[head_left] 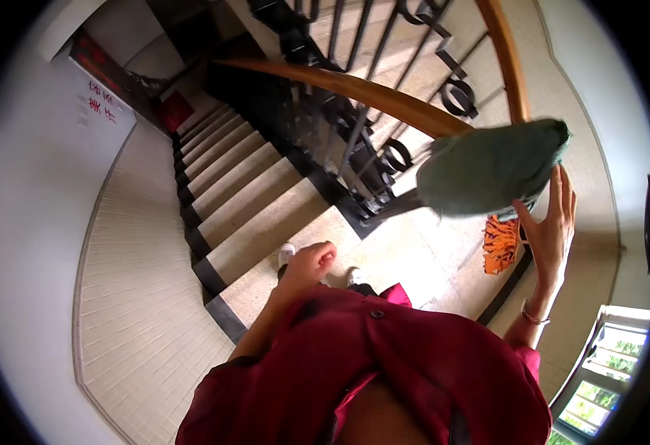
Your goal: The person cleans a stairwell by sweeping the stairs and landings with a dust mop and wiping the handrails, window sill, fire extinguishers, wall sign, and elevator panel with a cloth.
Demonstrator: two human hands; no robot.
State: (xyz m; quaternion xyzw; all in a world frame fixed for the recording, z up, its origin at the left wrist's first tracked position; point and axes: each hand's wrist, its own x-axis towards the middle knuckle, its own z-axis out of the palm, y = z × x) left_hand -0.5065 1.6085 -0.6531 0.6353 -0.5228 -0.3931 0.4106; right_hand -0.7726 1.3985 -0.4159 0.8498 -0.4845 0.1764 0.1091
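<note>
One green cloth is seen at the wooden rail, its long axis running left to right, its right end tipped slightly up. That end is met by the right hand, fingers spread open. The left hand is held curled closed near two white shoes.

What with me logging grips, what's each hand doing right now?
Left hand: loosely closed, nothing visible in it.
Right hand: open, fingers at the green cloth's edge.
</note>
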